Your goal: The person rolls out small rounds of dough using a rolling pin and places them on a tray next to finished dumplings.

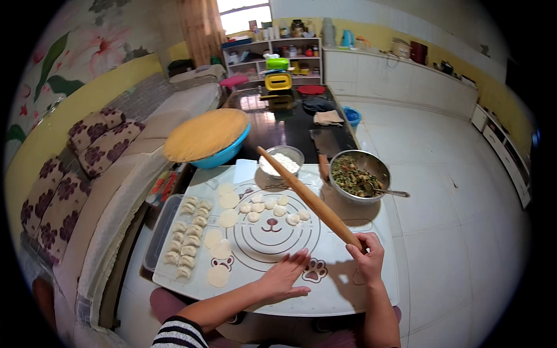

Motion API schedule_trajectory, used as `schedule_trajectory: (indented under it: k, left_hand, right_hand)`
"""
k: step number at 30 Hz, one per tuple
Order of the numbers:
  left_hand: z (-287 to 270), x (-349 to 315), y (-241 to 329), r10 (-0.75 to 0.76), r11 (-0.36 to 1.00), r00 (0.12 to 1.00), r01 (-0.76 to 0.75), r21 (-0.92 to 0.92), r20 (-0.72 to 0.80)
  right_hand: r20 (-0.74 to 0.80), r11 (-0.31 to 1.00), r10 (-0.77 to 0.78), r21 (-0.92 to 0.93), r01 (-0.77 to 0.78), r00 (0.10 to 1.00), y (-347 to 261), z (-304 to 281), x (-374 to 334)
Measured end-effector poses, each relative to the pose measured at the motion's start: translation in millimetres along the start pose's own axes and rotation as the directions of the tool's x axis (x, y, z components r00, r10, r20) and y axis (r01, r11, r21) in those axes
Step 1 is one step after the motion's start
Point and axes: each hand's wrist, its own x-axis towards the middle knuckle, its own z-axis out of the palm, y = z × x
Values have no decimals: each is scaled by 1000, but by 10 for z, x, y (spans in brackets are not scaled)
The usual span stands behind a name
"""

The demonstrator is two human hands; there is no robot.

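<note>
My right hand (pixel 367 256) grips the near end of a long wooden rolling pin (pixel 310 199), which slants up and away to the left above the mat. My left hand (pixel 284 277) lies palm down with its fingers stretched on the white printed pastry mat (pixel 348 290); whatever may be under the palm is hidden. Beyond it, several small dough pieces (pixel 270 203) sit inside the mat's printed circles. To the left runs a column of flat round dough wrappers (pixel 218 276). Folded dumplings (pixel 188 250) stand in rows in a clear plastic tray (pixel 165 229) at the mat's left edge.
A steel bowl of chopped filling (pixel 355 174) with a spoon (pixel 394 192) stands at the far right. Behind the mat are a bowl of flour (pixel 282 161) and a blue basin (pixel 223 155) under a round woven lid (pixel 207 134). A cleaver (pixel 326 145) lies on the black table.
</note>
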Motion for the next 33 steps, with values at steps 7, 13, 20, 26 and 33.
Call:
schedule_trajectory:
  k: [7, 13, 20, 26, 33]
  left_hand:
    - [148, -155, 41, 61, 997, 998, -60, -55, 12]
    - [78, -849, -37, -306, 951, 943, 296, -91, -133]
    - [-25, -1291, -446, -583, 812, 795, 565, -146, -169]
    - [129, -494, -79, -102, 987, 972, 72, -143, -213]
    - [13, -300, 103, -179, 965, 949, 119, -233, -258]
  right_hand:
    - [42, 999, 22, 43, -24, 999, -26, 22, -28]
    - [19, 999, -32, 8, 32, 999, -33, -9, -20]
    - [33, 999, -39, 30, 38, 999, -99, 30, -41]
    - [50, 999, -35, -3, 35, 998, -71, 18, -71]
    - [6, 986, -143, -79, 143, 990, -14, -78, -55]
